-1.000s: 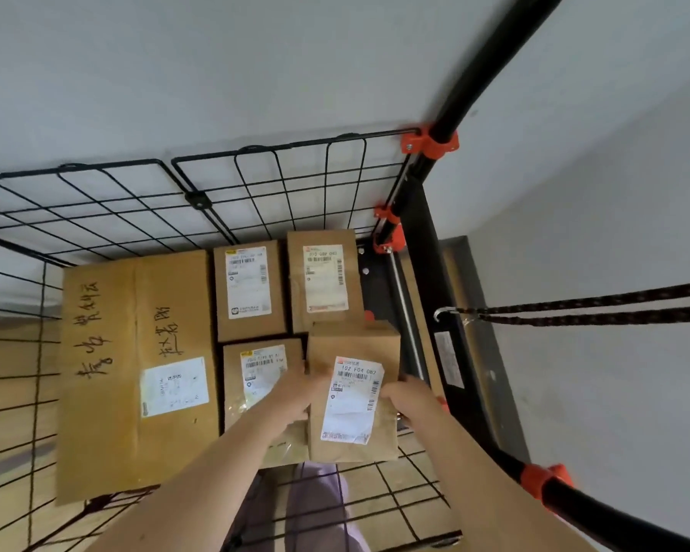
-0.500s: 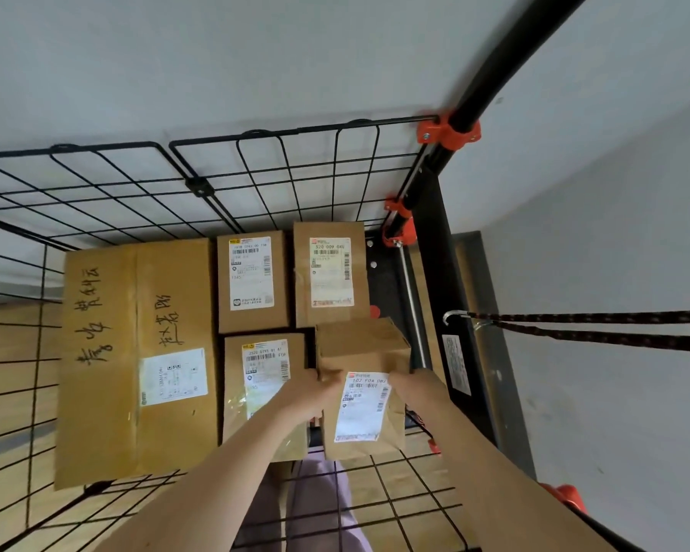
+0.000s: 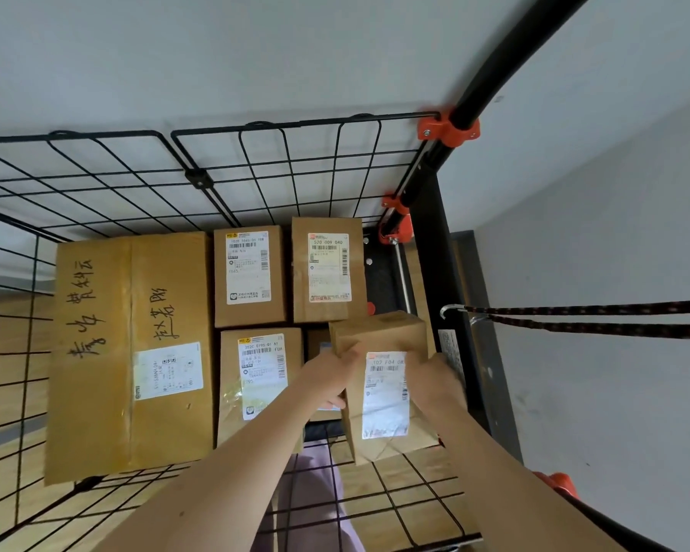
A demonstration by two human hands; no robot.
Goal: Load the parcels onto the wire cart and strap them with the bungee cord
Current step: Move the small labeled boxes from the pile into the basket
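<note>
- Pale grey walls meet in a corner behind the wire cart, with wood flooring showing through its black mesh.
- Held between both hands is a small brown parcel, tilted, its white shipping label facing up — it sits above the near right part of the cart, not yet set flat.
- At the parcel's left side the left hand is closed on it, fingers curled over the edge; at its right side the right hand presses in, palm against the cardboard.
- Just under the left hand, a partly hidden parcel shows only a strip of cardboard.
- Left of the grip lies a labelled parcel, touching the left forearm's outline in this view.
- Beyond the grip, two more labelled parcels stand side by side — the far left one and the far right one.
- Farthest left of the grip, a large flat carton with handwritten characters fills that side of the cart.
- Right of the grip, the bungee cord runs in two strands, its metal hook caught on the black frame post.
- Orange clamps join the mesh to the frame.
</note>
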